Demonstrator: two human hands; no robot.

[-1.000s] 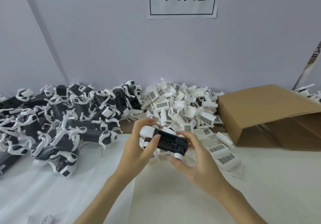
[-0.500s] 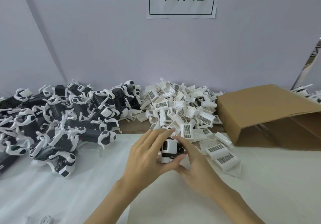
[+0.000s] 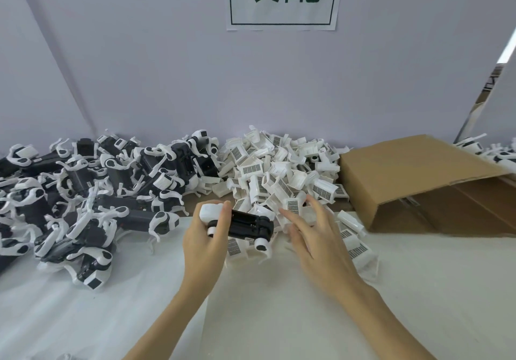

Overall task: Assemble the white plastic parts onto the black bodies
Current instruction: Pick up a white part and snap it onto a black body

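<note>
The left hand (image 3: 205, 243) grips a stiff, light-looking black plastic body with white fittings (image 3: 245, 224) above the table, best held mid-body, while the right hand (image 3: 315, 236) reaches slack-fingered into the white vented plastic parts (image 3: 275, 175).

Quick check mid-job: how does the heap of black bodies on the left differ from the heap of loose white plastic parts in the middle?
The heap of black bodies is dark, long pieces already carrying curved white arms; the heap of white plastic parts is all white, small boxy shells with dark grille patches. The black heap lies untouched, while the right hand reaches into the white one. The left hand holds one black body. Both heaps are loose piles against the wall.
</note>
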